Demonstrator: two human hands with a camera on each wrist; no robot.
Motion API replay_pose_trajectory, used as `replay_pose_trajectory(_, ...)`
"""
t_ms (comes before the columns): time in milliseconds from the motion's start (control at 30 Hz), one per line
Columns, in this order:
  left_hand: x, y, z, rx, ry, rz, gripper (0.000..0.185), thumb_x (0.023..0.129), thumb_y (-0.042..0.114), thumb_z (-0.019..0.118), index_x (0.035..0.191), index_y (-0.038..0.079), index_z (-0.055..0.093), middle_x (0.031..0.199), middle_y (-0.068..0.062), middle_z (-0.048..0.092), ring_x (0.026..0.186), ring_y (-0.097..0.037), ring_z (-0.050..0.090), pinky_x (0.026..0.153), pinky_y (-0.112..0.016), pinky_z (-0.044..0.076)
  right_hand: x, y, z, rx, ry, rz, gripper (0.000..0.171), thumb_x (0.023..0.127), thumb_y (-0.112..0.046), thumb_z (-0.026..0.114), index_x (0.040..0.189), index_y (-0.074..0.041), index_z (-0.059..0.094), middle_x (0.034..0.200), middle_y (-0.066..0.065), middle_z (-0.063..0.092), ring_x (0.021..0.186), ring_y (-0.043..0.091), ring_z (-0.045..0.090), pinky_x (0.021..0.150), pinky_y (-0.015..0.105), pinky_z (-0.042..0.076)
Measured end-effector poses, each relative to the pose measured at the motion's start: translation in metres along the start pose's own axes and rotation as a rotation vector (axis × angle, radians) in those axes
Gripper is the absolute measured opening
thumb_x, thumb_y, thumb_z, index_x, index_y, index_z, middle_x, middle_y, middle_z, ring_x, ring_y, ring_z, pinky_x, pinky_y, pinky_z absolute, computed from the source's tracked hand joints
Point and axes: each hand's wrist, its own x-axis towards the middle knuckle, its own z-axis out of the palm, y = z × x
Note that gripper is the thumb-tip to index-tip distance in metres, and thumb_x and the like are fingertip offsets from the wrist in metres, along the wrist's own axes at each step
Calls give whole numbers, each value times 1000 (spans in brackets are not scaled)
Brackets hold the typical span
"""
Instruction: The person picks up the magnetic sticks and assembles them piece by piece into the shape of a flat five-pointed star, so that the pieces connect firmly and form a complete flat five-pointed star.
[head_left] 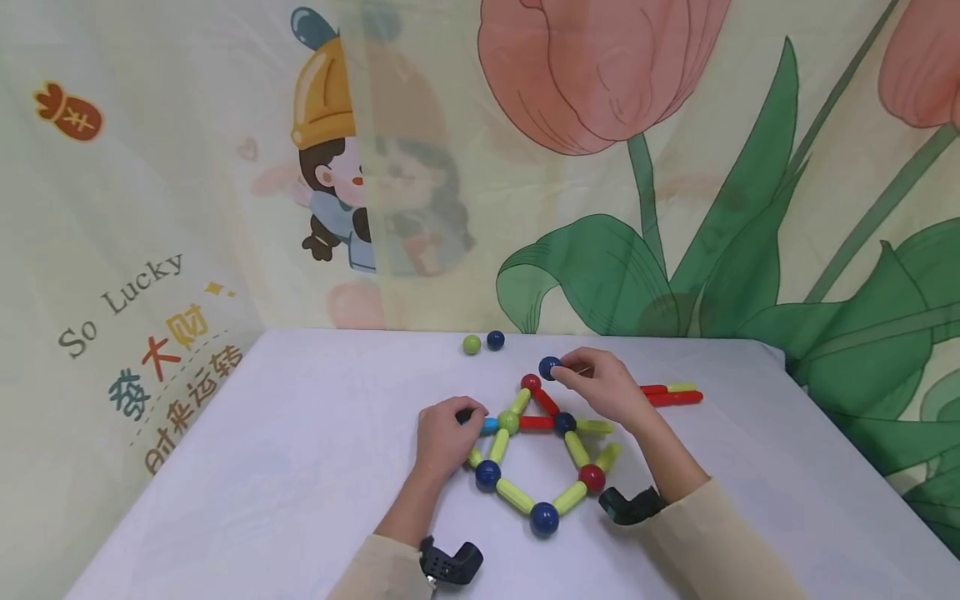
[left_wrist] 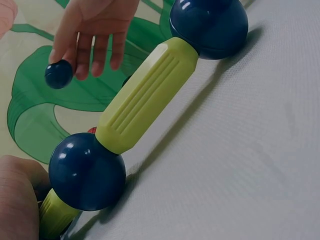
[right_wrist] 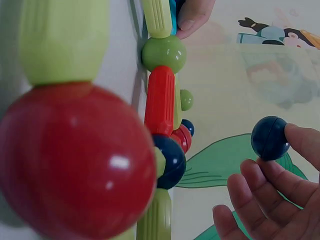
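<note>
A flat figure of yellow-green and red rods point(head_left: 536, 422) joined by balls lies on the white table point(head_left: 300, 467). My right hand point(head_left: 561, 372) pinches a dark blue ball point(head_left: 549, 367) just right of the figure's top red ball point(head_left: 530, 382); the right wrist view shows this dark blue ball point(right_wrist: 270, 138) at my fingertips point(right_wrist: 295, 137), clear of the figure. My left hand point(head_left: 468, 417) grips the cyan rod point(head_left: 489, 426) at the figure's left, beside a green ball point(head_left: 508, 421). Up close in the left wrist view are a yellow-green rod point(left_wrist: 145, 95) and a blue ball point(left_wrist: 87, 170).
A loose green ball point(head_left: 471, 344) and a loose blue ball point(head_left: 495, 339) lie near the table's back edge. Spare red and yellow-green rods point(head_left: 671, 393) lie to the right of my right hand. A printed cloth backdrop point(head_left: 675, 167) hangs close behind the table.
</note>
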Motion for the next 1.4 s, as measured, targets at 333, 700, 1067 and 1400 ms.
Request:
replay_pose_trajectory(333,-1,1,-1,5,0,-5,15,92,19,66,88,19,80,91,3,77,100,-22,69,101,-49,49,-16,14,-7,-29,14,20,41,98,-34,70,126,-4,66,118,15,70,106,28,65,87,40,61)
replay_pose_trajectory(700,-1,3,-1,12,3,-20,16,93,20,65,89,18,80,92,3,77,102,-22,68,101,-49,51,-32,33,-12,-86,30,55,42,97,-33,71,127,-4,65,120,16,69,107,30,64,84,38,61)
replay_pose_trajectory(1067,-1,2,0,7,-2,-15,15,93,19,66,89,19,80,92,3,77,102,-22,68,103,-50,49,-50,50,-25,-146,41,68,42,96,-32,72,126,-3,65,119,17,69,106,30,64,81,40,61)
replay_pose_trajectory(1400,-1,2,0,6,-4,-13,14,93,19,66,90,18,80,94,2,77,102,-22,67,101,-49,51,-61,66,-43,-160,-9,92,45,95,-32,74,124,2,65,112,17,70,98,26,65,76,37,61)
